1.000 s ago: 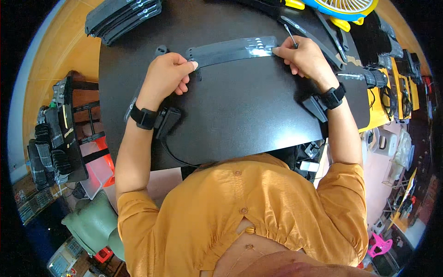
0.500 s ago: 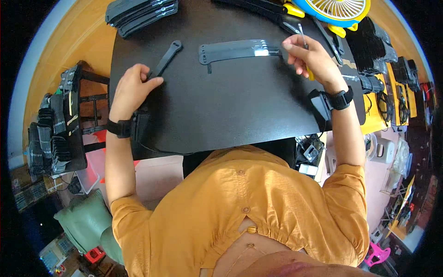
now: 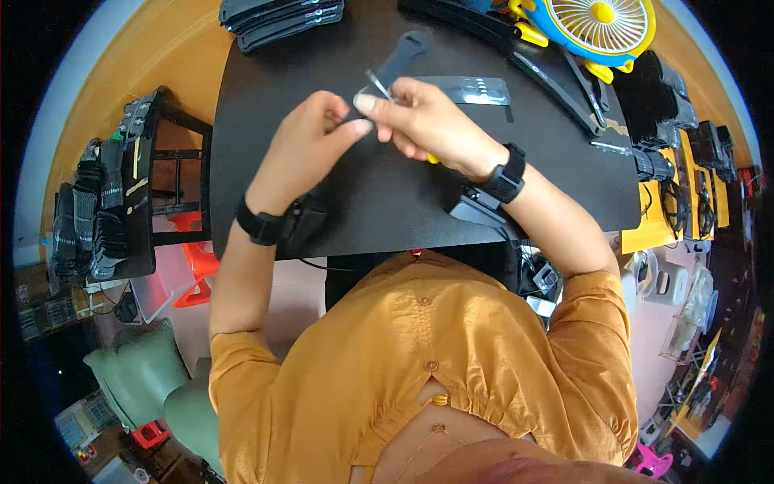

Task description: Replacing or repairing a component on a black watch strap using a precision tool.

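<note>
At upper centre of frame, my left fingers (image 3: 348,137) pinch the dark strip (image 3: 403,58), right fingers (image 3: 387,112) grip the screwdriver (image 3: 376,85); keep its tip clear

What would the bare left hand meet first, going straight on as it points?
Probably the curled fingers of the bare right hand, which holds a slim silver-shafted, yellow-handled tool. The single view leaves their depth from the left hand unclear.

A pale pink floor (image 3: 300,292) is occupied by a dark table (image 3: 560,173), a green chair (image 3: 133,371) and a white stool (image 3: 666,278)
</note>
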Demonstrator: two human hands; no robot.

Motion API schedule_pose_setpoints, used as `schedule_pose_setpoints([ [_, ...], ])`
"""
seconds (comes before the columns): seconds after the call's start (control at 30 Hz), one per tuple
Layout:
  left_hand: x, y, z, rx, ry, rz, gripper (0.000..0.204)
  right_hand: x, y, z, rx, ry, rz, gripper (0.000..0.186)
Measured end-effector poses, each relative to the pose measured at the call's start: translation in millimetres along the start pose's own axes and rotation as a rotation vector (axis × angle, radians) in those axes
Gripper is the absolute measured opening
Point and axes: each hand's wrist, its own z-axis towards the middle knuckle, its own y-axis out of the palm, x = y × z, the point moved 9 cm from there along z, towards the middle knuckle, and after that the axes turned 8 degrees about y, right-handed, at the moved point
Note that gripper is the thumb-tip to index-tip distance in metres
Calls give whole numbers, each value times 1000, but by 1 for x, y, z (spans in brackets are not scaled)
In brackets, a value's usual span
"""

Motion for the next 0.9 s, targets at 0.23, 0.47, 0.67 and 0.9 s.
schedule_pose_setpoints([
  [0.23, 6, 37, 16, -350, -253, -696, 30, 8, -30, 12, 14, -144, 365, 31],
  [0.47, 7, 57, 6, -635, -255, -1025, 44, 5, -46, 20, -77, -207, 406, 35],
  [0.67, -3, 59, 8, -579, -168, -1283, 39, 2, -44, 18, -29, -215, 391, 30],
  [0.9, -45, 46, 24, -1, -291, -1486, 29, -7, -24, -2, 233, -334, -322, 25],
])
